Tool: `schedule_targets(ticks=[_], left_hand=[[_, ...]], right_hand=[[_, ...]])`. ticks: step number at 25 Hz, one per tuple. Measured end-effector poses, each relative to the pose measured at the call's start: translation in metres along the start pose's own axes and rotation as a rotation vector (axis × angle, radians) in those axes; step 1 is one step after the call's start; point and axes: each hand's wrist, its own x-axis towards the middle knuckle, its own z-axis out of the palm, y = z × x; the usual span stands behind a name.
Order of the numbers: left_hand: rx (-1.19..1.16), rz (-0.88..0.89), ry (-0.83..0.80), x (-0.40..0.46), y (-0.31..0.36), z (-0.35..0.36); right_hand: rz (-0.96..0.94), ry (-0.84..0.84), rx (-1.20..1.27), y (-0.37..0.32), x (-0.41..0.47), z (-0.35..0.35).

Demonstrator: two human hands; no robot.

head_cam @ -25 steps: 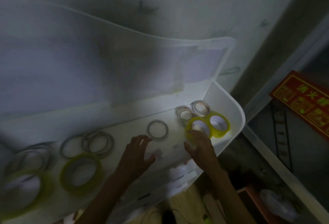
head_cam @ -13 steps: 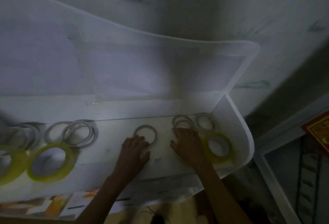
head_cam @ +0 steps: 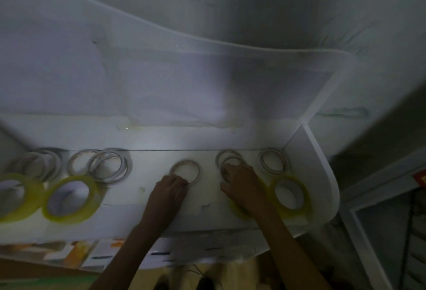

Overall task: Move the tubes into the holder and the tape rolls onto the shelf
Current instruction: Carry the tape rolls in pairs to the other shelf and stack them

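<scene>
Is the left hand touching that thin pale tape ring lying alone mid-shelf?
Touching. The head view shows the left hand's fingertips overlapping the near rim of the thin pale tape ring on the white shelf, no gap.

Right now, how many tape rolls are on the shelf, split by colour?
Yellow tape rolls: 4, one mostly under the right hand
Pale thin tape rolls: at least 6, since overlapping ones blur together
Total: at least 10
</scene>
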Motion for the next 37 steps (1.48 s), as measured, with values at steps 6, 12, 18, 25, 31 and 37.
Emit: schedule_targets(ticks=[6, 12, 18, 25, 31, 37], left_hand=[[-0.022, -0.04, -0.014, -0.001, -0.001, -0.012], [-0.038, -0.044, -0.001, -0.002, -0.001, -0.023], [-0.061, -0.05, -0.039, -0.002, -0.006, -0.028], [-0.068, -0.066, 0.007, -0.004, -0.013, -0.036], [-0.087, -0.084, 0.015, -0.006, -0.01, -0.038], [-0.089, -0.077, 0.054, -0.005, -0.007, -0.04]], right_hand=[[0.164, 0.103, 0.031, -0.016, 0.011, 0.012], [0.096, 0.231, 0.056, -0.024, -0.005, 0.003], [0.01, 0.254, -0.124, -0.037, -0.011, -0.006], [0.064, 0.188, -0.011, -0.028, -0.007, 0.004], [0.063, 0.162, 0.135, -0.019, -0.003, 0.01], [-0.003, 0.333, 0.586, -0.028, -0.003, -0.016]])
